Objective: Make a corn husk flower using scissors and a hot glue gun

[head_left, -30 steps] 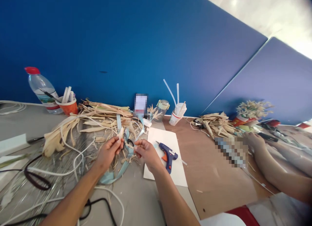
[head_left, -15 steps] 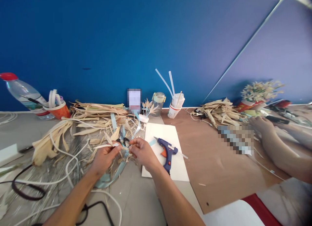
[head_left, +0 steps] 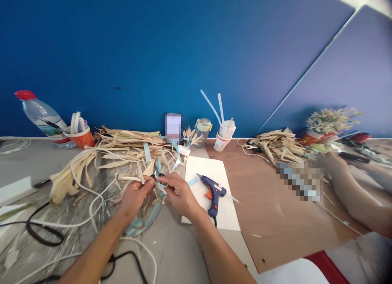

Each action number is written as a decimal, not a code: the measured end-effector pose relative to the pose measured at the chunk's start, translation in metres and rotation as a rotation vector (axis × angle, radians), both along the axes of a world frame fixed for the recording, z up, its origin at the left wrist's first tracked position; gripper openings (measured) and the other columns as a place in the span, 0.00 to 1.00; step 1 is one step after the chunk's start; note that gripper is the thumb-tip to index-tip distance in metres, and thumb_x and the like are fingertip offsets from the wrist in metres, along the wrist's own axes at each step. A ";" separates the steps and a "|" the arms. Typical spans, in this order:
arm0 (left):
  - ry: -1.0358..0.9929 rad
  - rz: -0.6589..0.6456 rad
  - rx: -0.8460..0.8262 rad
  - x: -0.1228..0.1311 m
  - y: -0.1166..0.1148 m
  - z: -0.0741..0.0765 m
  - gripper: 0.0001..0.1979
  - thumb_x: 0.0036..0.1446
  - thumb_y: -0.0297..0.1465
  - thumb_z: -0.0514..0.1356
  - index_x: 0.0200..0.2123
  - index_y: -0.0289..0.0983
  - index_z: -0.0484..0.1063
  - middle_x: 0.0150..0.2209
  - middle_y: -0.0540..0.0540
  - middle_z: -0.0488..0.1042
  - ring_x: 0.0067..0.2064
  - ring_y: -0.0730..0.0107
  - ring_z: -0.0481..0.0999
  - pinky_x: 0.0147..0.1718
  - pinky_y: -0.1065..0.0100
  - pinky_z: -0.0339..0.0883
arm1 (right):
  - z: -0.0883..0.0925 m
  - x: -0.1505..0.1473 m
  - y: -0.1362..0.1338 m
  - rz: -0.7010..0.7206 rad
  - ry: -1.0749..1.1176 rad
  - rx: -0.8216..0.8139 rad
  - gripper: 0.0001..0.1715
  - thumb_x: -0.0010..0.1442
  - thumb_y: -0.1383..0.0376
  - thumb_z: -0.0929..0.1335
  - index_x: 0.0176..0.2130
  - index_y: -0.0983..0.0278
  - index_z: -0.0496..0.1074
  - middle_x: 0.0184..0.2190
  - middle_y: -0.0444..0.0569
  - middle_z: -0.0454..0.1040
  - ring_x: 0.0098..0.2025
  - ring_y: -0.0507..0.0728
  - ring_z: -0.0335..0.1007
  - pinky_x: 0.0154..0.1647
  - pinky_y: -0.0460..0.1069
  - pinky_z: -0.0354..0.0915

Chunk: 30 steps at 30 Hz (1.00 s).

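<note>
The left hand (head_left: 134,196) pinches a narrow, pale strip of dry husk (head_left: 131,178) between thumb and forefinger; the right hand (head_left: 179,194) bends its fingers against a short, pale, flat piece (head_left: 161,188) in the gap, apparently pinching it near the thumb; whether this is the far end of the same strip, I cannot tell. Both grips are near each other above the grey table (head_left: 171,247), over a loose litter of tan husk scraps and a curling, pale-blue ribbon (head_left: 153,218); small black parts (head_left: 153,176) show by the fingertips, and it is unclear whether they are held or lie behind.

To handle the strip well, I would keep both pinches light and close together, since dry husk probably splits along its grain; a steady, gentle pull in line with the fibres seems safer than a sharp twist; the free end is best kept clear of the ribbon.

The strip's long axis runs nearly level across the view, its free end pointing left, away from the right hand; the short piece slants instead, dropping towards the right thumb; a dark-blue glue gun with an orange trigger (head_left: 212,191) lies well clear of it, nozzle up and left.
</note>
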<state>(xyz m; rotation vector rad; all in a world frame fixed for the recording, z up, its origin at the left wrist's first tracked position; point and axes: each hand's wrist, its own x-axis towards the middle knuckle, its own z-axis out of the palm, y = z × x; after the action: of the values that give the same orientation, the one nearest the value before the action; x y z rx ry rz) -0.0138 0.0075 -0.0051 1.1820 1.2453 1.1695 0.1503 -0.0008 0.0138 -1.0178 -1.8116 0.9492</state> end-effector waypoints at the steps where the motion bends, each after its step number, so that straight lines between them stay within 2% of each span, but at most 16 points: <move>1: -0.005 -0.007 0.002 0.000 0.000 -0.001 0.19 0.43 0.49 0.62 0.22 0.38 0.67 0.16 0.56 0.56 0.20 0.75 0.53 0.18 0.71 0.49 | 0.001 0.000 -0.001 0.021 -0.020 0.025 0.26 0.53 0.78 0.61 0.46 0.58 0.74 0.38 0.47 0.71 0.43 0.53 0.66 0.45 0.47 0.63; 4: -0.008 -0.041 0.007 -0.001 0.000 -0.002 0.19 0.44 0.48 0.62 0.21 0.37 0.67 0.16 0.56 0.56 0.19 0.75 0.53 0.19 0.71 0.49 | -0.001 -0.001 -0.001 0.041 -0.007 0.061 0.20 0.56 0.75 0.63 0.42 0.59 0.76 0.38 0.47 0.70 0.42 0.53 0.67 0.46 0.47 0.63; 9: 0.045 -0.073 -0.005 0.001 -0.002 0.003 0.19 0.45 0.48 0.61 0.22 0.38 0.67 0.16 0.56 0.56 0.19 0.75 0.53 0.20 0.70 0.48 | -0.005 -0.001 0.004 -0.061 0.169 0.035 0.11 0.55 0.71 0.66 0.34 0.61 0.78 0.35 0.47 0.70 0.40 0.53 0.68 0.45 0.48 0.64; 12: 0.071 -0.064 -0.009 0.002 -0.003 0.006 0.18 0.44 0.47 0.61 0.21 0.38 0.67 0.16 0.55 0.56 0.19 0.74 0.54 0.20 0.70 0.48 | -0.004 -0.001 0.007 -0.153 0.343 -0.081 0.07 0.53 0.68 0.67 0.30 0.62 0.77 0.36 0.48 0.70 0.35 0.53 0.68 0.36 0.47 0.66; 15: 0.075 -0.071 0.023 0.001 -0.003 0.004 0.16 0.46 0.46 0.60 0.26 0.37 0.71 0.19 0.52 0.61 0.23 0.70 0.60 0.23 0.68 0.55 | -0.004 -0.001 0.009 -0.205 0.503 -0.236 0.07 0.52 0.66 0.66 0.28 0.64 0.76 0.32 0.46 0.71 0.24 0.49 0.63 0.27 0.46 0.63; 19: 0.043 -0.146 0.102 0.001 -0.003 -0.001 0.16 0.52 0.44 0.57 0.31 0.37 0.73 0.24 0.50 0.66 0.28 0.68 0.65 0.31 0.66 0.61 | -0.005 -0.002 0.011 -0.242 0.607 -0.366 0.07 0.50 0.65 0.67 0.29 0.65 0.76 0.18 0.41 0.68 0.20 0.48 0.59 0.25 0.45 0.59; 25: 0.101 -0.202 0.069 0.002 -0.004 0.003 0.15 0.52 0.42 0.58 0.24 0.36 0.69 0.22 0.52 0.65 0.23 0.75 0.62 0.26 0.69 0.59 | -0.004 -0.007 0.011 -0.293 0.682 -0.435 0.06 0.46 0.65 0.69 0.27 0.65 0.75 0.20 0.41 0.71 0.18 0.47 0.58 0.21 0.44 0.56; 30: 0.047 -0.237 0.027 0.002 -0.003 -0.002 0.12 0.52 0.40 0.60 0.29 0.36 0.70 0.24 0.52 0.69 0.21 0.77 0.63 0.22 0.72 0.58 | -0.001 -0.007 0.010 -0.314 0.669 -0.427 0.04 0.46 0.66 0.68 0.25 0.65 0.73 0.19 0.39 0.69 0.18 0.47 0.57 0.20 0.44 0.56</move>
<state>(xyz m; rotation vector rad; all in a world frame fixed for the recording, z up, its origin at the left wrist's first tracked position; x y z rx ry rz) -0.0116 0.0042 -0.0075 1.3443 1.0928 0.9900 0.1428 0.0091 0.0129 -1.0305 -0.8902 1.3092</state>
